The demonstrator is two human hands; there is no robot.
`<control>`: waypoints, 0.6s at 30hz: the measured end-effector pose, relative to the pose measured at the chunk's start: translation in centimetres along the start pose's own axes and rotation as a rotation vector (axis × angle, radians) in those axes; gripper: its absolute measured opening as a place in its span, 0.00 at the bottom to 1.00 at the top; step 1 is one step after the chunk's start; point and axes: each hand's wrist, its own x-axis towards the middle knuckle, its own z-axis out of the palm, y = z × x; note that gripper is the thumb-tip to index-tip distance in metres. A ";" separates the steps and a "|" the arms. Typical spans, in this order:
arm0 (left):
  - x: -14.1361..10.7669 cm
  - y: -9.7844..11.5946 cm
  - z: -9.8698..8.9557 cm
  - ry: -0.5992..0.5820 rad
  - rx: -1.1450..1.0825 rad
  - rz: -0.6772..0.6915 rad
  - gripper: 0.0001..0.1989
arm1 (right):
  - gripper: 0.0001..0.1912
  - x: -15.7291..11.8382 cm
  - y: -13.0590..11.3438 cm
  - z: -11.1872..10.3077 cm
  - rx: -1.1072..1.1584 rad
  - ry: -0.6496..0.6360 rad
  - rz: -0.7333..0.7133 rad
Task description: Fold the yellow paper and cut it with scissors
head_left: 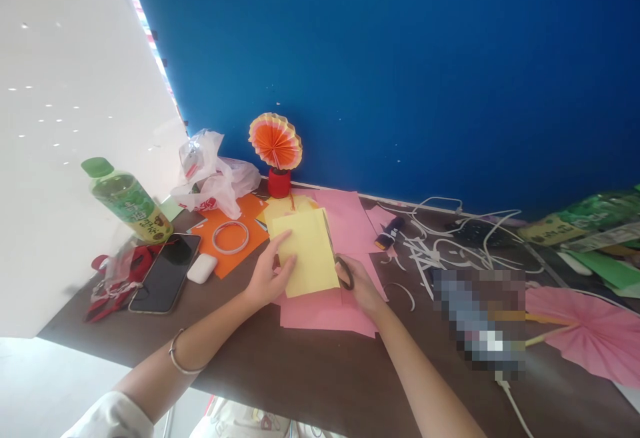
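Observation:
My left hand (273, 270) holds a yellow sheet of paper (310, 251) by its left side, with the thumb on top and the other fingers around the edge. At the sheet's right edge, my right hand (363, 288) is closed around the dark handle of a pair of scissors (345, 273). The blades run up along that edge and are mostly hidden by the paper. Beneath the yellow sheet lie pink papers (325, 315) on the dark table.
Left: a phone (167, 275), white earbud case (203, 268), tape roll (231, 237), orange paper (255, 251) and green-capped bottle (130, 205). Behind: a paper fan (275, 141) on a red holder (279, 183). Right: paper scraps (420, 258), cables (493, 241) and a pink fan (595, 331).

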 end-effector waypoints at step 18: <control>0.0 -0.4 -0.1 -0.094 0.041 0.015 0.21 | 0.22 -0.1 -0.1 -0.3 0.011 0.019 0.048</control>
